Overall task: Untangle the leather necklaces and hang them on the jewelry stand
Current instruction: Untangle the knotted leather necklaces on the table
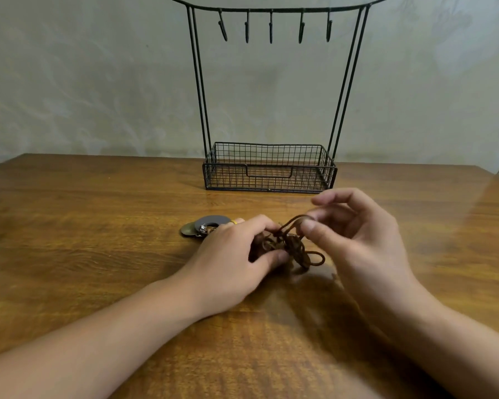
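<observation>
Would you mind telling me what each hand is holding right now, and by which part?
Left hand grips the tangled leather cords at the bundle's left side; right hand pinches a raised cord loop at its top.

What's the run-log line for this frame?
phase: untangling | left hand: holds cord tangle on table | right hand: pinches a loop | jewelry stand: hooks bare

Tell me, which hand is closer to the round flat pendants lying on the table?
Left. The left hand lies right beside the pendants, its fingertips almost against them, while it grips the cord tangle. The right hand sits on the tangle's far side, pinching a loop.
</observation>
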